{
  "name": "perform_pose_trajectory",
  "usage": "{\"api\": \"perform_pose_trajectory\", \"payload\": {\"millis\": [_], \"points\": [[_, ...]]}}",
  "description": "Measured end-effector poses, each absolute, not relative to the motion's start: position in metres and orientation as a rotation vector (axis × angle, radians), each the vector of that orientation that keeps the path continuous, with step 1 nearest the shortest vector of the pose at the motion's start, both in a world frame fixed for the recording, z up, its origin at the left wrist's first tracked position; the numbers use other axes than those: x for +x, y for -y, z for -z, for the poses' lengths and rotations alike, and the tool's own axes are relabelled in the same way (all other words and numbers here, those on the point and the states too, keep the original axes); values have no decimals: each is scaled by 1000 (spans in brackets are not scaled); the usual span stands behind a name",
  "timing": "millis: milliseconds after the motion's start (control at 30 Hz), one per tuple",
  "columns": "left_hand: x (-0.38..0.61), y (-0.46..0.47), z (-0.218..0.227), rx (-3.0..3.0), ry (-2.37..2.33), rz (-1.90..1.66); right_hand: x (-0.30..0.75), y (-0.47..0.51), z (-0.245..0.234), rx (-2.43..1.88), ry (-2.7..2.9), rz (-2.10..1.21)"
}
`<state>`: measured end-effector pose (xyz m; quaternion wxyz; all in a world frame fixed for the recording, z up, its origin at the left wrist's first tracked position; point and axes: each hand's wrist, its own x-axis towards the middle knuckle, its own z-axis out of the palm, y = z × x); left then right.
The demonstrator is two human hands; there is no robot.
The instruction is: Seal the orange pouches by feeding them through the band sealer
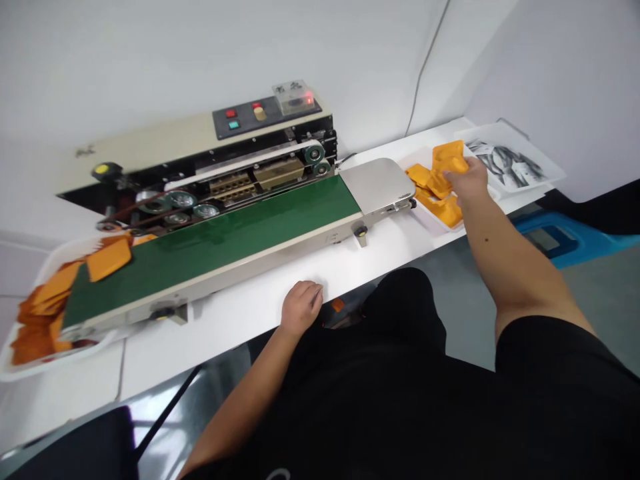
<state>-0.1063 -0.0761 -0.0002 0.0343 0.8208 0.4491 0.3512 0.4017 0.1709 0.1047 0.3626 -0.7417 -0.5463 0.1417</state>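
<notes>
My right hand (469, 180) reaches out to the right and closes on an orange pouch (450, 155) in a white tray (425, 219) heaped with several orange pouches. My left hand (300, 308) rests curled in a loose fist at the near edge of the white table (260, 303), holding nothing. Between the hands runs a band sealing machine with a green conveyor belt (225, 233). One orange pouch (109, 259) lies at the belt's left end, above a second white tray (30, 370) full of orange pouches.
The sealer's control panel (265, 115) with red and green buttons sits at the back by the wall. A clear bag of dark small parts (510, 163) lies at the far right. A blue crate (560, 237) stands below the table's right end. A small orange scrap (339, 305) lies under the table.
</notes>
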Motion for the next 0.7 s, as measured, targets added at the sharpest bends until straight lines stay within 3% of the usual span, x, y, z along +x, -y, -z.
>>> {"api": "perform_pose_trajectory", "payload": {"millis": [200, 333, 467, 700], "points": [[-90, 77, -16, 2441, -1321, -1120, 348, -84, -106, -1279, 866, -974], [-45, 74, -46, 2323, -1193, -1062, 279, -4, -85, -1143, 777, -1239], [16, 53, -66, 2368, -1003, -983, 221, 36, -61, -1102, 632, -1358], [58, 15, -56, 2427, -1057, -893, 202, 40, -54, -1063, 550, -1406]]}}
